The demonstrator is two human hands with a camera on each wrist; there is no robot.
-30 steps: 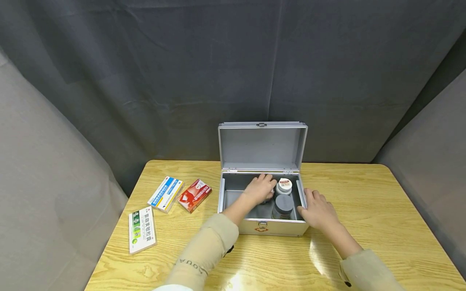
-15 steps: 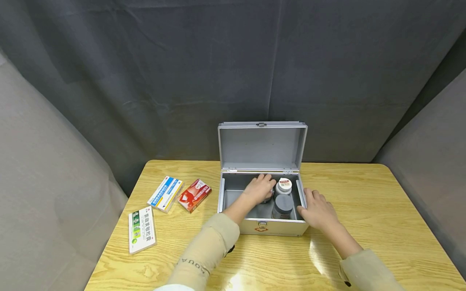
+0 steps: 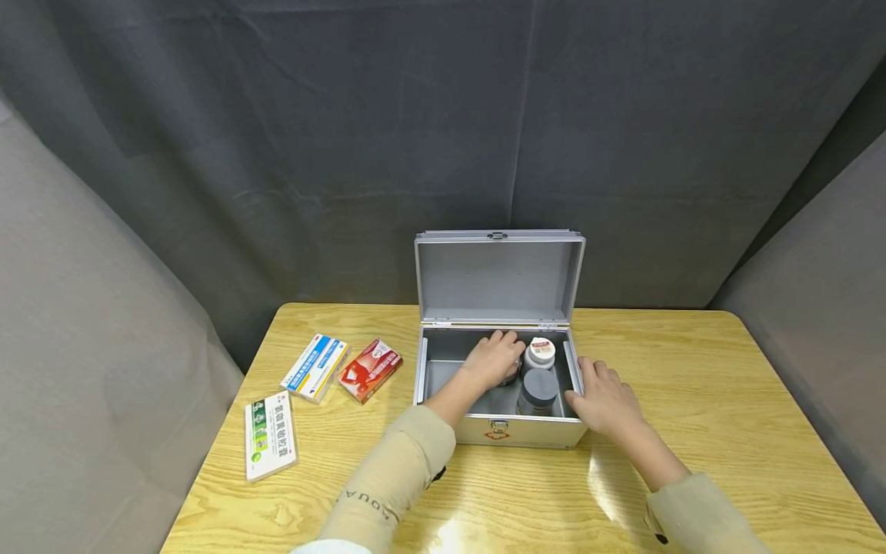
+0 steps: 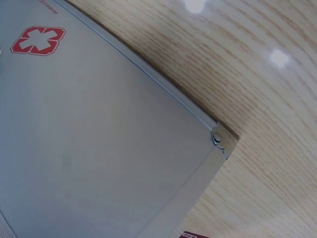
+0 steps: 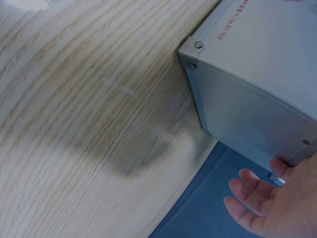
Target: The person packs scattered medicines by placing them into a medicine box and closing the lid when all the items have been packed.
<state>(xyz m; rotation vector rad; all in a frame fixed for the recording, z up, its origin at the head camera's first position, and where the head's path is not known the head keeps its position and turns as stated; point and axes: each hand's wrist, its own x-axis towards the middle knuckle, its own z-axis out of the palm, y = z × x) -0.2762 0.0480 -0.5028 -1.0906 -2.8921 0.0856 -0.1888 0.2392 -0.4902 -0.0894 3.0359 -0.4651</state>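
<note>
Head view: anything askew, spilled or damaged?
No spill or damage shows. Slightly untidy: the red box, blue-striped box and green-printed box lie at differing angles left of the case. Inside, the grey-lidded jar and white bottle look upright; what's under the left hand is mostly hidden.

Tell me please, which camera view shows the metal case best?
The head view: it shows the metal case with raised lid and interior, though the left hand hides part. The left wrist view shows only part of its front, with a red emblem; the right wrist view, parts of front and side.
</note>
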